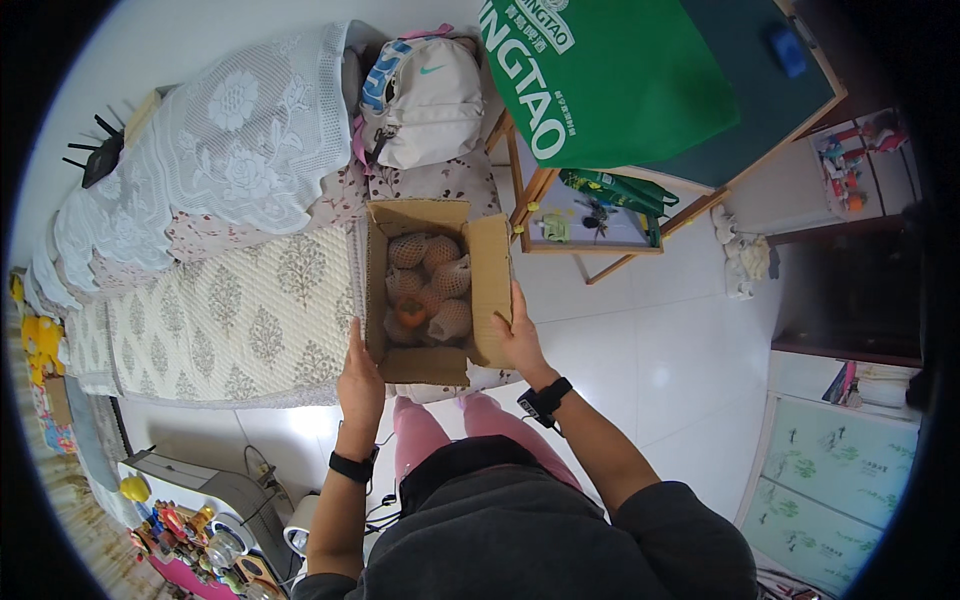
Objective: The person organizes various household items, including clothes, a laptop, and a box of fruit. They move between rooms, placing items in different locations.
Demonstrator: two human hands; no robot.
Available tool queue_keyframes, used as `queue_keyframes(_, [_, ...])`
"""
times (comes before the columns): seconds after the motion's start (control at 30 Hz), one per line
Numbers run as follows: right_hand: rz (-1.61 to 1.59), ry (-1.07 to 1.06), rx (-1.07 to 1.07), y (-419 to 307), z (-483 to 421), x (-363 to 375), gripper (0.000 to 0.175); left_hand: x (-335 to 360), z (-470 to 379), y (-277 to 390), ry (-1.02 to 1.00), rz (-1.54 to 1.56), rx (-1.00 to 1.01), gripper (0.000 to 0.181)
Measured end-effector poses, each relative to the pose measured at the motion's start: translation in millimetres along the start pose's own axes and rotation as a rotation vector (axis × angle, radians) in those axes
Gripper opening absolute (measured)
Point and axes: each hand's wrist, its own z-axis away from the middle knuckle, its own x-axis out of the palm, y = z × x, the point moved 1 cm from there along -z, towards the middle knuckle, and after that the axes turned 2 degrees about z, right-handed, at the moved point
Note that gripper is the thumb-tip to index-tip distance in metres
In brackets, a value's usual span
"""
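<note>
An uncovered cardboard box (491,247) stands before me with its top flaps spread. Inside lie several round fruits in foam net sleeves (450,279); one orange persimmon (410,311) shows its green calyx near the lower left. My left hand (361,386) lies flat along the box's left side near the lower corner. On the other side, my right hand (521,341) grips the outward-folded right flap, thumb on its upper face and fingers at its outer edge. Whether the box rests on the sofa or is held just above it, I cannot tell.
A patterned sofa (247,322) with a white lace cover (247,135) extends left. Beyond the box sits a white backpack (435,105). A green bag (615,82) hangs over a wooden-framed easel board (750,150) at the upper right. Shoes (739,262) are on the tiled floor.
</note>
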Motion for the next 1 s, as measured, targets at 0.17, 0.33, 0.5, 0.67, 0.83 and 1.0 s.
queue_keyframes(0.17, [0.065, 0.071, 0.025, 13, 5, 11, 0.061, -1, -16, -31, 0.065, -0.092, -0.001, 0.063])
queue_keyframes(0.33, [0.1, 0.024, 0.208, 35, -2, 10, 0.056, 20, -27, -69, 0.004, -0.039, -0.156, 0.057])
queue_keyframes(0.5, [0.334, 0.02, 0.204, 38, -5, 10, 0.061, 52, -35, -74, -0.063, 0.011, -0.106, 0.079])
queue_keyframes(0.67, [0.693, -0.067, 0.219, 19, -10, 18, 0.093, 53, -53, -66, -0.339, -0.054, -0.136, 0.08])
queue_keyframes(0.83, [0.87, -0.204, 0.444, 16, -32, 47, 0.112, 62, -64, -63, -0.409, -0.086, -0.162, 0.043])
queue_keyframes(1.0, [0.52, -0.267, 0.477, 32, -51, 62, 0.074, 77, -72, -72, -0.377, -0.056, -0.196, 0.038])
